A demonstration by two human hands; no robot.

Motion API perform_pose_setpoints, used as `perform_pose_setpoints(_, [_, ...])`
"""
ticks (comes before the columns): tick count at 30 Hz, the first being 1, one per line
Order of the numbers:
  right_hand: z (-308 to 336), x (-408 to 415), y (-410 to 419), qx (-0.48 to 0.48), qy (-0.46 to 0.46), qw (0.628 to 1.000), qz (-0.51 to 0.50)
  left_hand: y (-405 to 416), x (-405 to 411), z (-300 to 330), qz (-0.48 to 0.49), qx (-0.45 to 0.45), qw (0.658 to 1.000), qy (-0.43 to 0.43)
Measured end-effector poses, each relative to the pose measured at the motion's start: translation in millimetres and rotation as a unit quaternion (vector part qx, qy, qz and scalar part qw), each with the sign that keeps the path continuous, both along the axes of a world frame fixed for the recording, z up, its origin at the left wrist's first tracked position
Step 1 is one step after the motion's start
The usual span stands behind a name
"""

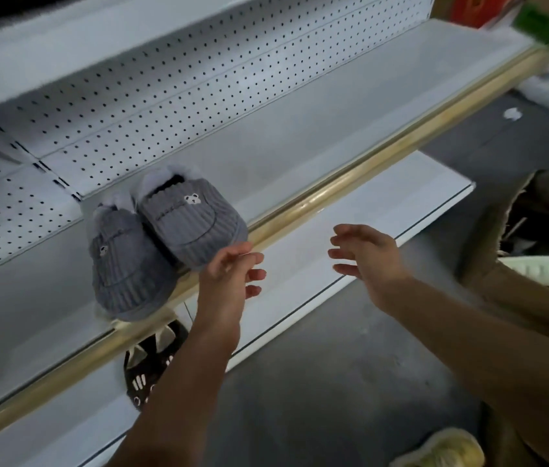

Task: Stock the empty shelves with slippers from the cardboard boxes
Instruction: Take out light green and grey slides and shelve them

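A pair of grey ribbed slippers (162,237) with small bear badges and white fleece lining lies on the white shelf (300,143), toes over its gold front edge. My left hand (232,274) hovers just right of the toes, fingers loosely spread, holding nothing; whether it touches the slipper is unclear. My right hand (367,254) floats open over the lower shelf (350,230), apart from the slippers. A cardboard box (489,237) with slippers inside stands at the right.
A black slipper with white marks (148,369) lies on the lower shelf under the gold rail (333,193). White pegboard (182,85) backs the shelf. Grey floor lies below. A red box (475,8) and a green thing sit at the top right.
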State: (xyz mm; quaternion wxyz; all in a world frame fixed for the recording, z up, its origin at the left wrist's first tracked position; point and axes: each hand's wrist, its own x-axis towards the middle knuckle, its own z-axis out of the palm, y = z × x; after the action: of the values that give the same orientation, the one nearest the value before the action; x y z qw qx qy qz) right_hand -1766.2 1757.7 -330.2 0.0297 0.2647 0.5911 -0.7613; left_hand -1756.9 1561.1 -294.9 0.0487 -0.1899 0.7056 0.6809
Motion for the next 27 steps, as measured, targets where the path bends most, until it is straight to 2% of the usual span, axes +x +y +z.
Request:
perform_pose_setpoints(12, [-20, 59, 121, -0.048, -0.031, 0.993, -0.100, 157, -1, -38, -0.097, 0.100, 0.980, -0.144])
perform_pose_setpoints(20, [-49, 93, 235, -0.054, -0.071, 0.966, -0.243, 301, -3, -70, -0.213, 0.093, 0.950, -0.209])
perform_pose_setpoints(27, [-74, 118, 328, -0.077, -0.119, 0.925, -0.351, 409, 0, -106, -0.294, 0.063, 0.917, -0.262])
